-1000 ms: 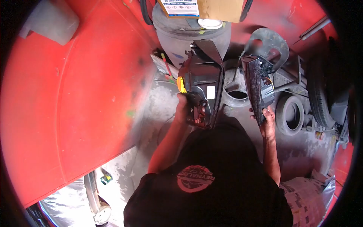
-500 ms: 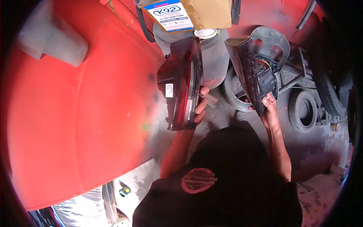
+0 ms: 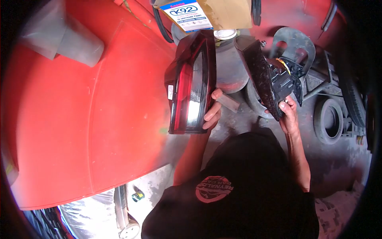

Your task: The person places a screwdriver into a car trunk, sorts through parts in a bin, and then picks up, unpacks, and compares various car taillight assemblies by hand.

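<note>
My left hand (image 3: 213, 110) is closed around the lower right edge of a car tail light (image 3: 187, 85). Its red and clear lens faces up toward me, and a small white label shows on the dark housing. On the other side, my right hand (image 3: 289, 115) grips the lower end of a second tail light (image 3: 259, 79). That one stands edge-on, its dark outer face to the left. Black housing parts and a bit of yellow wire show at its back. Both lights are held up off the floor, apart from each other.
A large red body panel (image 3: 123, 119) fills the left side, with translucent plastic cups (image 3: 81, 46) on it. Ahead, a cardboard box (image 3: 230, 14) rests above a grey drum (image 3: 230, 65). Tires (image 3: 328, 119) and metal parts lie at the right.
The left tail light has turned so more of its red and clear lens faces me. The right one has tilted slightly, showing more of its back. The whole view has shifted a little.
</note>
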Demonstrator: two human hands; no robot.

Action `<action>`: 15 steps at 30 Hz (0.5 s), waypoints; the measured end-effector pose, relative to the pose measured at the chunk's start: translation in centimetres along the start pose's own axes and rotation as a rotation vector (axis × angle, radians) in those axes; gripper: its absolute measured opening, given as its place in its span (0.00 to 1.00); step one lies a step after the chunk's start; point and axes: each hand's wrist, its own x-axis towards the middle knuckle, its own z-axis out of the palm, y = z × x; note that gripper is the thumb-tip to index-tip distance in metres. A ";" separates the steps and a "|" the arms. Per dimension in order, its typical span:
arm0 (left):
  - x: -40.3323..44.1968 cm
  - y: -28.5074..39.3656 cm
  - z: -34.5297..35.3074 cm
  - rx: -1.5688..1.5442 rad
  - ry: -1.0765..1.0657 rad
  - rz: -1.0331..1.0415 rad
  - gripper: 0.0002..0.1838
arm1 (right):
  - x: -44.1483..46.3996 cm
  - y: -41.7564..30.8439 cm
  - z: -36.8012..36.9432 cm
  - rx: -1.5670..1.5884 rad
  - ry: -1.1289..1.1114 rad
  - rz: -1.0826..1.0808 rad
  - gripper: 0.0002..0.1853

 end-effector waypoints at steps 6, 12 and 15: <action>-1.8 0.1 0.1 -0.027 0.120 0.035 0.33 | -0.3 -1.0 -0.1 -0.094 0.078 -0.074 0.24; -2.3 0.4 0.4 0.099 0.113 0.096 0.37 | -0.6 -1.2 0.0 -0.155 0.176 -0.152 0.20; -2.5 0.7 1.0 0.186 0.218 0.118 0.37 | -0.8 -1.5 -0.4 -0.218 0.235 -0.162 0.19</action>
